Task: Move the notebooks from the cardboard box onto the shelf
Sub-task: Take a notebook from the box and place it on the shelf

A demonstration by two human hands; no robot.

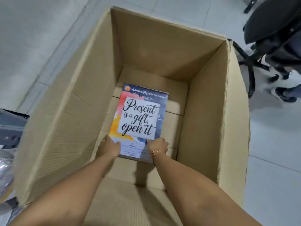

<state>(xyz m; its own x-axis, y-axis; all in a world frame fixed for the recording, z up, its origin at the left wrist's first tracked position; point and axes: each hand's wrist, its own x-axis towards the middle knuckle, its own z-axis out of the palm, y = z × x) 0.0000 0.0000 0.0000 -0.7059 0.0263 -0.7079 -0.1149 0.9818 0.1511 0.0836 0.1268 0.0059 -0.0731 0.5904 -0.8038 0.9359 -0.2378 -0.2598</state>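
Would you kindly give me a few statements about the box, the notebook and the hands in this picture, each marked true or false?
1. Both hands grip the near end of the colourful notebook with the "Present is a gift, open it" cover. True: the left hand and right hand hold its near corners.
2. The large brown cardboard box is packed full. False: only this notebook, or a small stack under it, shows on the bare floor of the box.
3. The right wrist wears a gold bracelet. True.
4. The notebook is already on a shelf. False: it is inside the box, and no shelf is in view.
5. A black office chair stands beyond the box. True.
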